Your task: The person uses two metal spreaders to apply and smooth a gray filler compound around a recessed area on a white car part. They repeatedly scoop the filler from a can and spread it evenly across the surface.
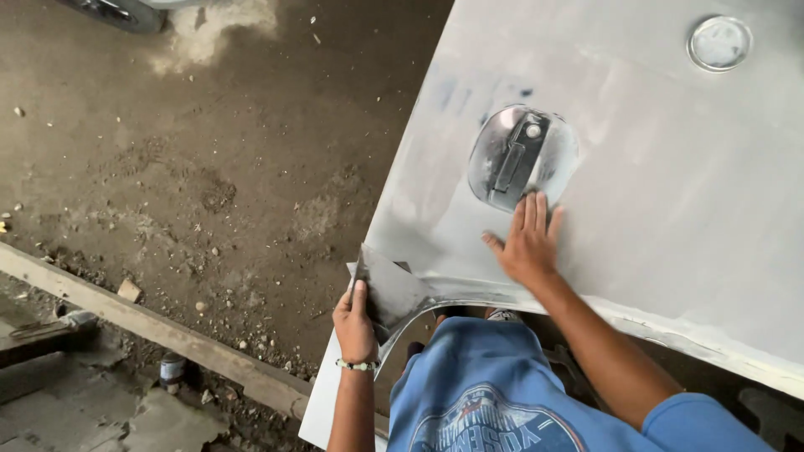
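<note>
A large grey-white primed vehicle body panel [653,184] fills the right side of the view. It has a recessed door handle [521,156] in a bare-metal hollow. My right hand [528,240] lies flat on the panel just below that hollow, fingers spread. My left hand [355,322] grips a flat grey metal spreader blade [389,289] at the panel's lower left edge, beside the wheel-arch curve. A beaded bracelet circles the left wrist. My blue shirt [494,393] fills the bottom of the view.
Bare dirt floor [209,167] with stones lies to the left. A long wooden beam [159,331] runs diagonally across the lower left. A small can [172,370] sits by it. A round clear lid [719,43] shows on the panel at top right. A white board [322,402] lies under my left arm.
</note>
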